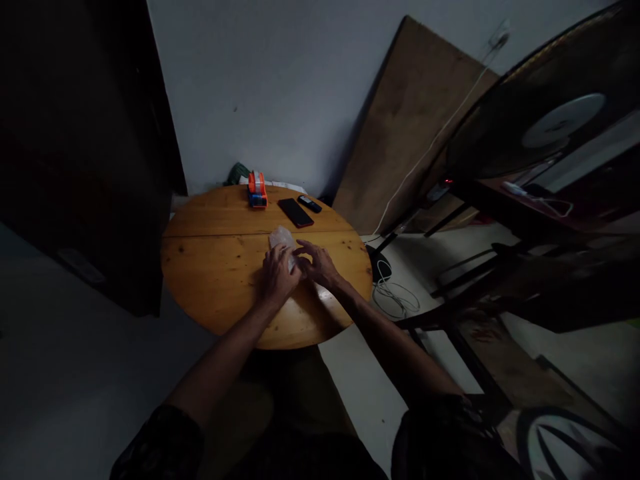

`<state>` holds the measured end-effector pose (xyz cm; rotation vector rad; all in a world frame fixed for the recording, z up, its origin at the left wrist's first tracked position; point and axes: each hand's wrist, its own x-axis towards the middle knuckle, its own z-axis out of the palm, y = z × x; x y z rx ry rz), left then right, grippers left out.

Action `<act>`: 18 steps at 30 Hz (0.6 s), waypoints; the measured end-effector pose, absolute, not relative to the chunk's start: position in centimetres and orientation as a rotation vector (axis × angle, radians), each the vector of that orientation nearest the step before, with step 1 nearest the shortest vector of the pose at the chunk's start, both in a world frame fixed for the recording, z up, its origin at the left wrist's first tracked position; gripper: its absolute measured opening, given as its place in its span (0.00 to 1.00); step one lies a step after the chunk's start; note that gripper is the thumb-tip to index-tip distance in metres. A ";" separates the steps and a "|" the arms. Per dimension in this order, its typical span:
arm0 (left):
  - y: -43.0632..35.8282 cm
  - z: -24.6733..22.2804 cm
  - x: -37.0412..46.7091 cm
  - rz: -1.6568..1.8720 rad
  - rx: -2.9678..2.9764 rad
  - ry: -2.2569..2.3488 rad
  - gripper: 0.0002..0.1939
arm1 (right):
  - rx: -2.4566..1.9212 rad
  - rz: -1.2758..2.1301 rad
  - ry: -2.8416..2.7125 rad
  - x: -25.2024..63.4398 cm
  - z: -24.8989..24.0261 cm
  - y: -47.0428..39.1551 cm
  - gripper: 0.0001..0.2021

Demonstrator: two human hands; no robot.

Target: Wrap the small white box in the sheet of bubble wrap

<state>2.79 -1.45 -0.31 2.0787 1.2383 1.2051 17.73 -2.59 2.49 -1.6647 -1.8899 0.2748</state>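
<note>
A crumpled, translucent plastic bag (281, 237) lies near the middle of the round wooden table (215, 287). My left hand (280, 273) rests on its lower left part with the fingers bent over it. From the right, my right hand (317, 262) reaches to the same bag, its thumb and fingers curved towards my left hand and a small gap between them. The lower part of the bag is hidden by both hands, and whatever is inside it cannot be made out.
Behind the bag lie a black smartphone (295, 213) and a small keypad phone (309, 203). An orange tape dispenser (257, 190) stands at the table's back edge by the wall. To the right are a leaning board (405, 120), a large fan (540, 113) and a coiled cable (397, 298).
</note>
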 end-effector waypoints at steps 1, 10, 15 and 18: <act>-1.5 -0.2 2.7 1.189 2.119 1.213 0.23 | -1.686 0.232 -1.934 17.7 2.8 -2.6 0.27; -0.9 -0.8 3.3 1.130 2.023 1.314 0.28 | -1.687 0.148 -2.052 17.8 3.7 -1.7 0.30; -0.8 -1.2 3.3 1.060 1.972 1.342 0.37 | -1.583 0.189 -2.072 18.1 2.9 -1.0 0.28; -0.9 -1.0 3.0 1.079 2.022 1.352 0.36 | -1.523 0.254 -2.072 18.2 2.2 -0.5 0.28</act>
